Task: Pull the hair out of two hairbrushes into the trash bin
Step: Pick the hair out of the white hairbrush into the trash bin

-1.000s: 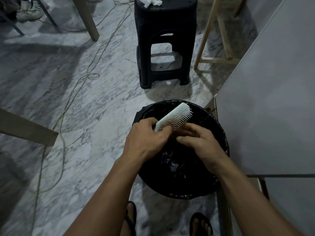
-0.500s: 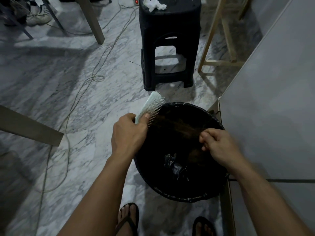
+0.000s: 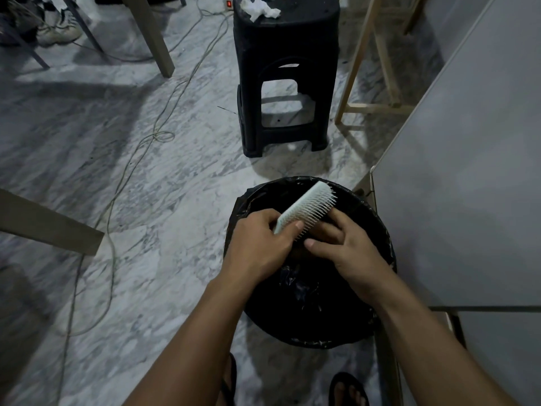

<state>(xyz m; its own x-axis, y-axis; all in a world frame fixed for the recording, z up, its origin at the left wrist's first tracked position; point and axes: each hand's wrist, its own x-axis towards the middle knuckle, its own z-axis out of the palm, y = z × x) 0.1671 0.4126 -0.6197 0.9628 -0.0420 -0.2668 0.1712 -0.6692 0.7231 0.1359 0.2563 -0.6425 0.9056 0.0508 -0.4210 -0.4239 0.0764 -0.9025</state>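
A pale mint hairbrush (image 3: 308, 205) is held over the black-lined trash bin (image 3: 377, 227), its head pointing up and right, bristles facing right and down. My left hand (image 3: 259, 244) is closed around the brush handle. My right hand (image 3: 345, 247) reaches in from the right, with its fingers against the bristles near the base of the brush head. A dark brownish tuft of hair (image 3: 323, 234) shows between the bristles and my right fingers. No second hairbrush is in view.
A black plastic stool (image 3: 285, 83) with crumpled white tissue (image 3: 259, 8) on top stands beyond the bin. A grey tabletop (image 3: 468, 171) borders the bin on the right. Cables (image 3: 137, 159) trail over the marble floor at left, near wooden legs (image 3: 46, 224). My sandalled feet (image 3: 348, 389) stand below the bin.
Half a second ago my hands were apart, the brush at the bin's left rim and my right hand pulled away. Now the brush is back over the bin and my right fingers are at the bristles.
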